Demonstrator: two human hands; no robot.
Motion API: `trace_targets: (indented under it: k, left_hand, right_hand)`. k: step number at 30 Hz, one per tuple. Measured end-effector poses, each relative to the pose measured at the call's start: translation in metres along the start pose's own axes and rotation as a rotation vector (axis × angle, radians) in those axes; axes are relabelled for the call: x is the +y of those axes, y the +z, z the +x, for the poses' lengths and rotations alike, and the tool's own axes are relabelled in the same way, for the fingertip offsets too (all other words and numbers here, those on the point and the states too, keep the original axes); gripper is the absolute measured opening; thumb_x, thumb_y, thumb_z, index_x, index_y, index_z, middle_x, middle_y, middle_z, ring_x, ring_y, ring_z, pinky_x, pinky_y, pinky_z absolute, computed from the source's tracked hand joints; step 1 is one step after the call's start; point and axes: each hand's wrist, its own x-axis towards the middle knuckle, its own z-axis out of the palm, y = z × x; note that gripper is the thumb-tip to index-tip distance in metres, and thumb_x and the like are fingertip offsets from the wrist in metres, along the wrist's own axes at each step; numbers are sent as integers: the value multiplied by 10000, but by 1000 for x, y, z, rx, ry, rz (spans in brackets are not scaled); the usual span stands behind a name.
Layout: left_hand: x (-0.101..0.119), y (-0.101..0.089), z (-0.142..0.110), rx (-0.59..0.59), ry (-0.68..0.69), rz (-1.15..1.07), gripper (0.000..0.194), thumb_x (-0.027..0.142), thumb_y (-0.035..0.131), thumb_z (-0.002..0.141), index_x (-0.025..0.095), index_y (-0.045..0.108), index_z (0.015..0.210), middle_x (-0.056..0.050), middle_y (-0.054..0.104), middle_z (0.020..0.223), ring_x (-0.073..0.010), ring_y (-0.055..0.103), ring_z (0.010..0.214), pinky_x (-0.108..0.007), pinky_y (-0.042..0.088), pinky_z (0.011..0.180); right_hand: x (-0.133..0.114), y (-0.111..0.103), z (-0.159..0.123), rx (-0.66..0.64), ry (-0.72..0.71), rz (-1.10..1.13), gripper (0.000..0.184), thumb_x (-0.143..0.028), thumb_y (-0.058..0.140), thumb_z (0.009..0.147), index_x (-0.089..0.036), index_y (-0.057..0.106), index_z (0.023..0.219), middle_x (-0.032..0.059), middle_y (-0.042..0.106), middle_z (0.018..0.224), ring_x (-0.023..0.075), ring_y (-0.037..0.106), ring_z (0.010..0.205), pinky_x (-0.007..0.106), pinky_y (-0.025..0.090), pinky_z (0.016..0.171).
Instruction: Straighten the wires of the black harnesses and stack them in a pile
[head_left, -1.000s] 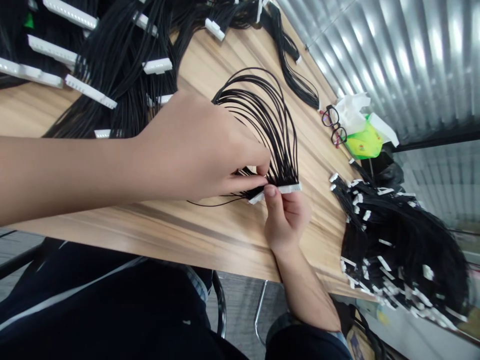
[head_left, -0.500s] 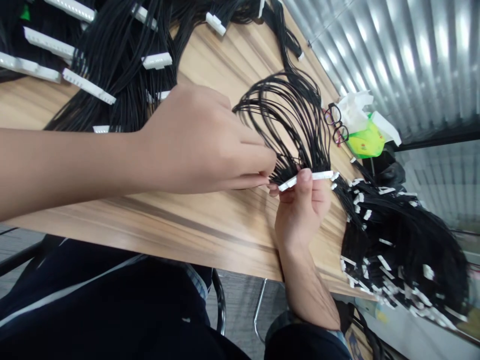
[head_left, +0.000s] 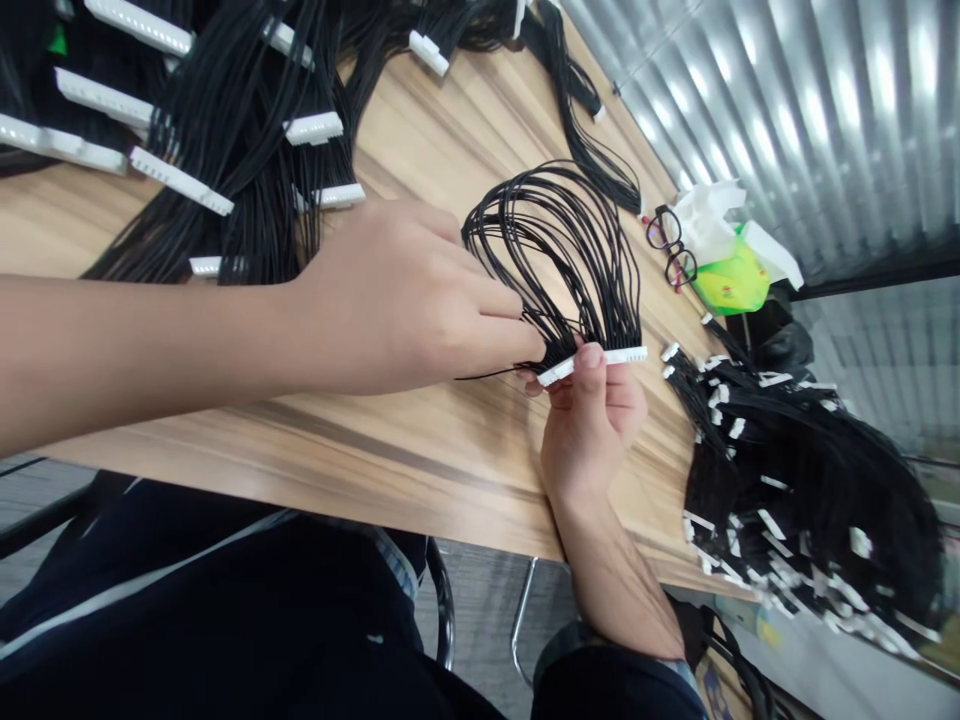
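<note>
My right hand (head_left: 585, 430) is closed on a long white connector (head_left: 626, 355), its thumb pressed across the front. Many thin black wires (head_left: 551, 190) rise from the connector and arch back toward my left hand in a loop. Reaching in from the left, my left hand (head_left: 435, 300) has its back to me and its fingers curled on the wires beside the connector's left end. Its fingertips are mostly hidden. One loose wire end (head_left: 484, 377) pokes out under that hand.
Black cable bundles with white connectors (head_left: 180, 180) cover the table's far left. A larger heap of cables (head_left: 840, 480) lies at the right. Glasses (head_left: 681, 268) and a green-yellow packet (head_left: 731, 280) sit by the corrugated wall (head_left: 787, 110). The wooden table's edge (head_left: 300, 495) runs before my lap.
Both hands and the connector have shifted slightly left and down. The wire loop now stands apart from the bundle behind it, and a loose wire end shows under my left hand.
</note>
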Motion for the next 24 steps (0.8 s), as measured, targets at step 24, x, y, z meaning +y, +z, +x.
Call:
trace_targets:
  k: [24]
  left_hand:
    - [4, 1, -10, 74, 167, 49, 366, 401, 401, 1107, 213, 677, 957, 40, 612, 640, -97, 471, 489, -275, 206, 482]
  right_hand:
    - [7, -8, 15, -49, -40, -119, 342, -559, 721, 884, -231, 683, 793, -40, 690, 645, 110, 628, 539, 251, 546, 525]
